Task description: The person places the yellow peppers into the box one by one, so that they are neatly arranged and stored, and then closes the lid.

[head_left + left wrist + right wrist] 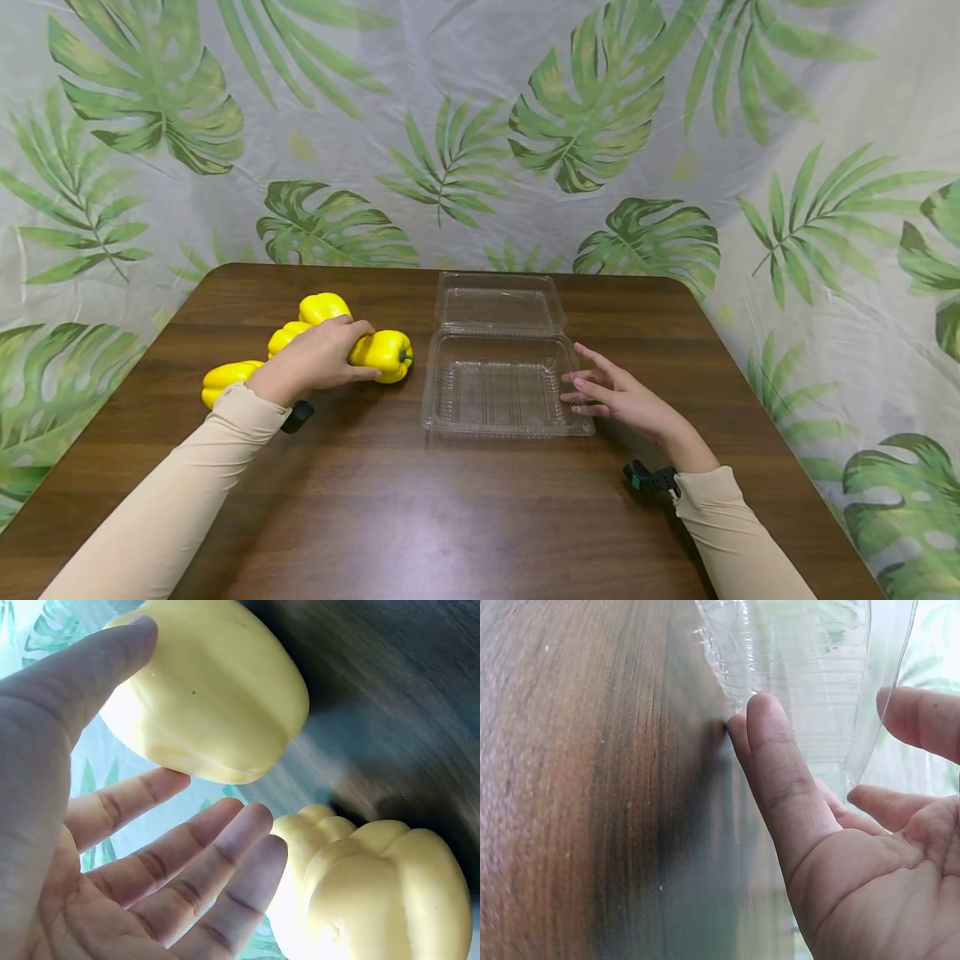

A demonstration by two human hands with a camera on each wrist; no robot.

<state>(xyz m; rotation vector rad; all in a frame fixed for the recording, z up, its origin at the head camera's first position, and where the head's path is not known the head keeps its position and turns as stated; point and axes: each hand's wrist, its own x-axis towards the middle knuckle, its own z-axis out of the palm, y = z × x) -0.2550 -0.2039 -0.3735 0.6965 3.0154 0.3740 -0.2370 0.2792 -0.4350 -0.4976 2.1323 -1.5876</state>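
At the left of the table, my left hand [324,354] holds a yellow bell pepper [386,356] between thumb and index finger, its green stem pointing right. In the left wrist view the thumb lies along one side of this pepper [217,690], the index fingertip meets its edge, and the other fingers stretch out below. My right hand [618,396] is beside a clear plastic clamshell box [510,429], fingers spread at its right wall. The right wrist view shows fingertips on both sides of the box wall [810,712]. The box stands with its lid [498,304] folded back, flat behind it.
More yellow bell peppers lie around my left hand: one at the back [322,307], one behind the hand [285,337] and one at the far left [228,381]. The brown wooden table [450,517] ends against a leaf-print cloth [465,167].
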